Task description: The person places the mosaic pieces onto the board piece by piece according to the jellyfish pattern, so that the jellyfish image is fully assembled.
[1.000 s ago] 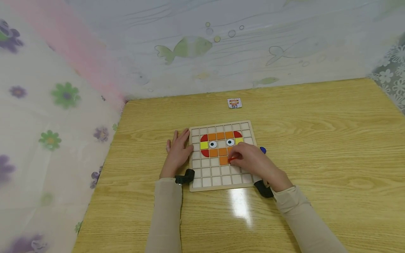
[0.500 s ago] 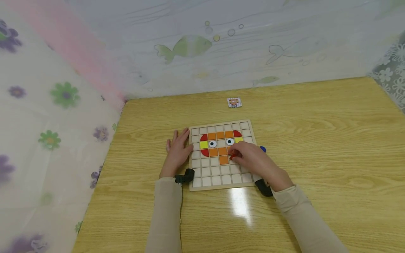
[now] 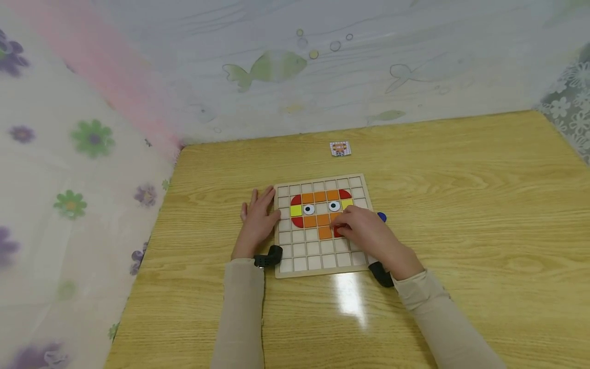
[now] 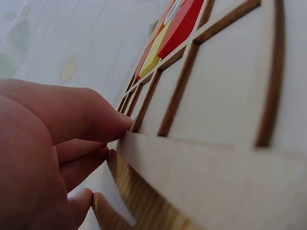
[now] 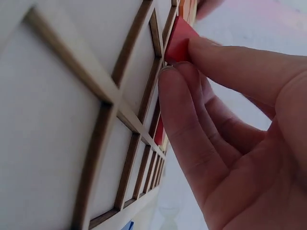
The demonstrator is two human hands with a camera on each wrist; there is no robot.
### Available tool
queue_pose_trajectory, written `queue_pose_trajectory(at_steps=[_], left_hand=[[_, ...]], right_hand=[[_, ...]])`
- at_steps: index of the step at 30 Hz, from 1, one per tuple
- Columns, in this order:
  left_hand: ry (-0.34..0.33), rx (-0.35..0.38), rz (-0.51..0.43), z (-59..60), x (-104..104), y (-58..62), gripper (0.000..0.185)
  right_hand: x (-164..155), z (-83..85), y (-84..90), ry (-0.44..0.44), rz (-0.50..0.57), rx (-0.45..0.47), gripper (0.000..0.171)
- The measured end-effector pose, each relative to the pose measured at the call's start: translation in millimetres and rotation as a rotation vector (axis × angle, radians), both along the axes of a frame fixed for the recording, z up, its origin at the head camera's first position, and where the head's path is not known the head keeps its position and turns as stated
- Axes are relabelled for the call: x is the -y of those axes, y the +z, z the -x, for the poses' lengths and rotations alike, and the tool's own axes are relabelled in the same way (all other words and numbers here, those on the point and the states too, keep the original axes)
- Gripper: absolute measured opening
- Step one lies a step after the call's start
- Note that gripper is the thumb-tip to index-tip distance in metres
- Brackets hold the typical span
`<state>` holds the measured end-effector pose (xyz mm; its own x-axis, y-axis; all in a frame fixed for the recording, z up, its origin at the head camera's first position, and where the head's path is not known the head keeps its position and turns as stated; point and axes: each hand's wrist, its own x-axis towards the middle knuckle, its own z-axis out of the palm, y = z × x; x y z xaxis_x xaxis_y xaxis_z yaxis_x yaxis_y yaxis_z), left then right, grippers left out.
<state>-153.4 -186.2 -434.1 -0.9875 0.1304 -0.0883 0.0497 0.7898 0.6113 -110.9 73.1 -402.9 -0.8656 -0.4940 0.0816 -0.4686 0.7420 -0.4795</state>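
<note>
A wooden grid board (image 3: pixel 314 263) lies on the table, bearing orange squares (image 3: pixel 320 197), yellow squares (image 3: pixel 296 210), red rounded-corner pieces (image 3: pixel 297 222) and two eye discs (image 3: pixel 334 206). My left hand (image 3: pixel 256 223) rests beside the board's left side, fingers spread; its thumb (image 4: pixel 108 122) touches the frame. My right hand (image 3: pixel 369 229) is over the board's right half, thumb and fingers curled at a red tile (image 5: pixel 180 43). In the head view that tile sits at the cell right of the lowest orange square (image 3: pixel 324 232). The hand covers part of it and some neighbouring cells.
A small pattern card (image 3: pixel 340 148) lies behind the board. Just past the board's right edge is a blue piece (image 3: pixel 381 217), partly behind my right hand. A wall with fish drawings stands along the table's back edge.
The red tile was tilted up between my right fingers and now lies flatter in its cell. My left hand stays at the board's left side.
</note>
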Motion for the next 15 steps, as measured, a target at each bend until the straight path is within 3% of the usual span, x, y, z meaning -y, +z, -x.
queue_pose_trajectory(at_steps=[9, 15], left_hand=[[-0.004, -0.003, -0.001, 0.7, 0, 0.5, 0.058], [0.000, 0.000, 0.002, 0.5, -1, 0.7, 0.057]], right_hand=[[-1, 3.8, 0.5, -0.071, -0.027, 0.091, 0.005], [-11, 7.8, 4.5, -0.100, -0.006, 0.133, 0.009]])
